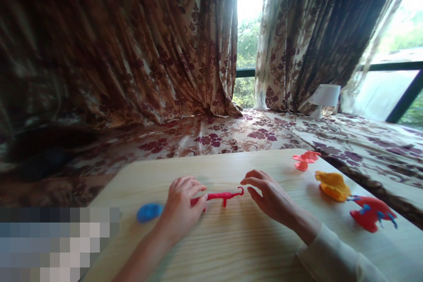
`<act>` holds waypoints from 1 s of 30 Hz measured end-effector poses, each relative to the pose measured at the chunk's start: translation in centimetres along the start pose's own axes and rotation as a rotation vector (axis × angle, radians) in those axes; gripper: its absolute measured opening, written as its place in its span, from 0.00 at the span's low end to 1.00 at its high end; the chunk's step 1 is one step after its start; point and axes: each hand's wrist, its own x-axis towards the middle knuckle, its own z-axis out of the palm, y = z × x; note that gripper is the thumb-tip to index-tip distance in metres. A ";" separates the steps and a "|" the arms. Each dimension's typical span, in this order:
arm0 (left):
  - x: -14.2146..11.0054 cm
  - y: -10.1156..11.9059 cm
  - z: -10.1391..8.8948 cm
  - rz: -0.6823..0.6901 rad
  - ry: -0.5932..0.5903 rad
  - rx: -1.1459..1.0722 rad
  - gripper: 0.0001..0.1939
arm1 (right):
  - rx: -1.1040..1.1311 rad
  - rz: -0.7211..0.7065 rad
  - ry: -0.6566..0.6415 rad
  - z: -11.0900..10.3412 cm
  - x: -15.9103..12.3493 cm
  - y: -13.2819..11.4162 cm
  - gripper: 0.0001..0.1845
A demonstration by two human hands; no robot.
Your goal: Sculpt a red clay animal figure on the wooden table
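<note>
A slim red figure (pixel 220 196), seemingly modelling clay, stands low over the table, with a short leg beneath and a thin curled tip at its right end. My left hand (pixel 185 198) closes its thumb and fingers on the figure's left end and hides that part. Just past the curled tip hovers my right hand (pixel 266 194), its thumb and fingers apart with nothing between them. Beside my left wrist lies a flat blue disc (pixel 149 213), likely clay too.
Along the table's (pixel 211 251) right edge are a coral-pink clay piece (pixel 304 161), a yellow clay piece (pixel 334 186) and a red clay shape (pixel 373 213) with blue strands. Behind stand a white lamp (pixel 326 96) and floral curtains (pixel 185 44). The lower left corner is pixelated.
</note>
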 end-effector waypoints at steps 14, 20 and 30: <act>0.5 -0.2 -0.9 0.227 0.202 0.062 0.08 | 0.182 0.060 0.281 -0.7 0.8 -1.1 0.11; 0.5 0.0 -1.5 0.289 0.292 0.040 0.11 | 0.306 0.124 0.359 -1.2 1.0 -2.8 0.13; 0.7 0.3 -2.1 0.341 0.335 0.065 0.13 | 0.174 -0.062 0.395 -1.5 0.5 -3.2 0.21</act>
